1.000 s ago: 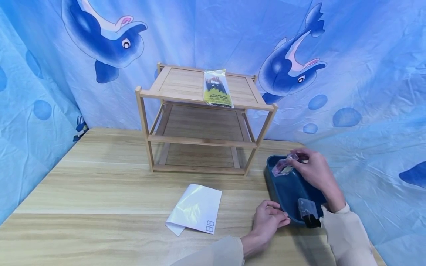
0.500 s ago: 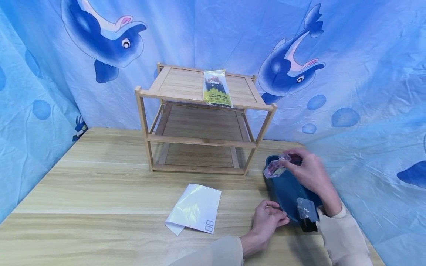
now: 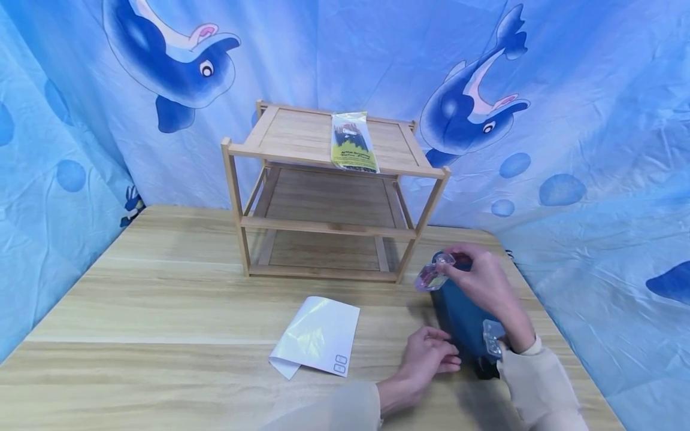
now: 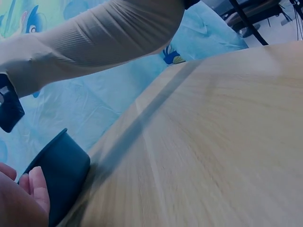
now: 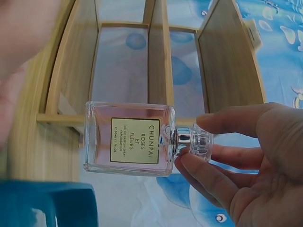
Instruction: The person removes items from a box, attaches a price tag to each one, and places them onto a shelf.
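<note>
My right hand (image 3: pixel 480 281) pinches a glass perfume bottle (image 5: pixel 102 142) by its clear cap, thumb on one side and fingers on the other. The bottle holds pink liquid, bears a pale "CHUNPAI Roses et Fleurs" label, and lies on its side in the right wrist view. In the head view it hangs over the left rim of a dark blue plastic bin (image 3: pixel 458 311), the bin partly hidden by the right hand and arm. Low beside the bin's near left wall is my left hand (image 3: pixel 423 365), fingers loosely bent, fingertips right at the bin (image 4: pixel 61 170) in the left wrist view.
A three-tier wooden rack (image 3: pixel 329 227) stands at the back of the wooden table (image 3: pixel 162 311). On its top shelf lies a packet of artist brushes (image 3: pixel 353 143). A folded white sheet (image 3: pixel 318 335) lies in front. Blue dolphin-print curtains (image 3: pixel 377 60) enclose the table.
My right hand has moved left with the perfume bottle, from over the inside of the bin to its left rim. The left hand has drawn back slightly to the left.
</note>
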### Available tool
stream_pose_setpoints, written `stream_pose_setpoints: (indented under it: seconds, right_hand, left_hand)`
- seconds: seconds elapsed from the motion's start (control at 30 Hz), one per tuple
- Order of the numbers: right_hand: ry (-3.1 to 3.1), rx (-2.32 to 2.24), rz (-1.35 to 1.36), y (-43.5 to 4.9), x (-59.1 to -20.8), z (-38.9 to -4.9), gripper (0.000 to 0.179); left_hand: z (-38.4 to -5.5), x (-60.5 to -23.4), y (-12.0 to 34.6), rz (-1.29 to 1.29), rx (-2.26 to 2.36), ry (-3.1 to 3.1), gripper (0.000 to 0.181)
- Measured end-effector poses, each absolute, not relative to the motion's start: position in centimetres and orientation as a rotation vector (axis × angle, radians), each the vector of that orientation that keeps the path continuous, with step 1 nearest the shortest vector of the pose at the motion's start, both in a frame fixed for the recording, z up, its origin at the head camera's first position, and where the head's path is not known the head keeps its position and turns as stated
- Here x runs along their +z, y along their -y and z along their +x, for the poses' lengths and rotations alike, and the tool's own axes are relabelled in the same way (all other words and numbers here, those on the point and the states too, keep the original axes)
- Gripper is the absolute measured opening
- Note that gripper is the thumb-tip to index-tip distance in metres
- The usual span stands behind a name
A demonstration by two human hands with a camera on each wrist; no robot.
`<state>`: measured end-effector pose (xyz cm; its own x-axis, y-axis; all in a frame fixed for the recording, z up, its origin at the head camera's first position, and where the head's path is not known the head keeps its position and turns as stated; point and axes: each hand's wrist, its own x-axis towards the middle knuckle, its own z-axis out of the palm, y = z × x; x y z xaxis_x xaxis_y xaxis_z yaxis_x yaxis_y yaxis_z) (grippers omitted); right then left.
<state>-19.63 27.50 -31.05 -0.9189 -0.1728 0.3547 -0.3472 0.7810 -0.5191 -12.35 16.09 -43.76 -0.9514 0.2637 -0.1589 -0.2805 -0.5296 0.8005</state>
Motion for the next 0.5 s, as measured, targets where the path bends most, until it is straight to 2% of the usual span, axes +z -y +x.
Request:
stream_pose_setpoints:
  seconds: [0.5]
  right_hand:
    - [2.694, 0.882, 0.369, -25.9, -32.5, -19.7, 0.025]
  left_hand:
    - [-12.2, -43.1, -11.7, 0.12, 2.416, -1.447, 0.02]
